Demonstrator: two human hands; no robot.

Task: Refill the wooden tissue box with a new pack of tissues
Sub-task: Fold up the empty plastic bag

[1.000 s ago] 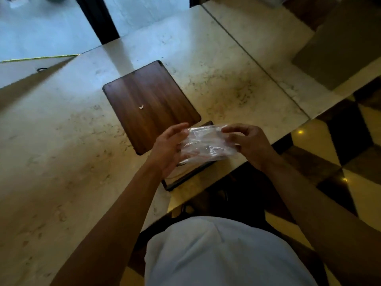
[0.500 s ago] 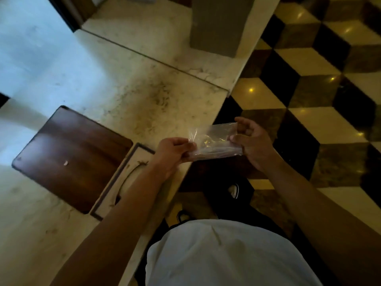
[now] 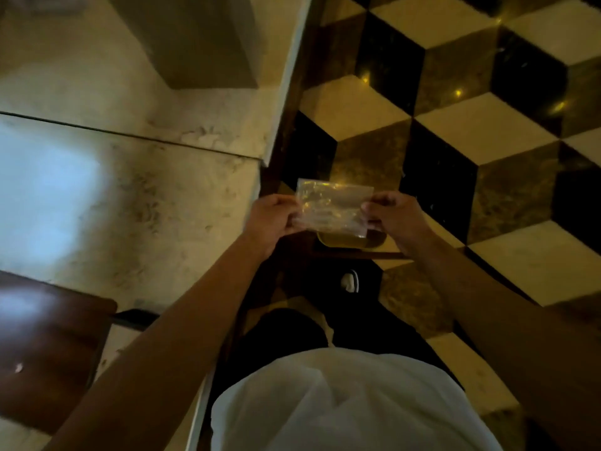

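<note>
A clear plastic wrapper (image 3: 331,206) is stretched flat between my two hands, out past the counter's edge and above the floor. My left hand (image 3: 273,219) pinches its left side and my right hand (image 3: 393,216) pinches its right side. It looks see-through and I cannot tell whether tissues are inside. The dark wooden tissue box (image 3: 48,346) lies on the marble counter (image 3: 136,196) at the lower left, partly cut off by the frame. A thin dark edge (image 3: 135,317) shows beside it, mostly hidden by my left forearm.
A grey block (image 3: 198,40) stands on the counter at the top. To the right is a tiled floor in a cube pattern (image 3: 455,131). Directly below the wrapper sits a yellowish round object (image 3: 344,240) on a dark frame. My shoe (image 3: 350,280) shows below.
My head has turned right, so the box slid to the lower left. Both hands carried the wrapper off the counter to above the floor and pulled it flatter.
</note>
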